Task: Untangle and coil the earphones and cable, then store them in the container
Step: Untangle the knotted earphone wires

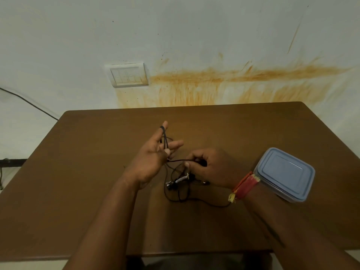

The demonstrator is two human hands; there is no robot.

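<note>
Left grip (153, 154): your fingers spread, black cable (165, 140) looped over them.
Right grip (210, 166): pinches the cable.
Handling: limp, light, snag-prone; hold near tangle (178, 185).

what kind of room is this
Probably a plain room in a home or small office: a brown table set against a stained white wall, with a switch plate on it.
</note>
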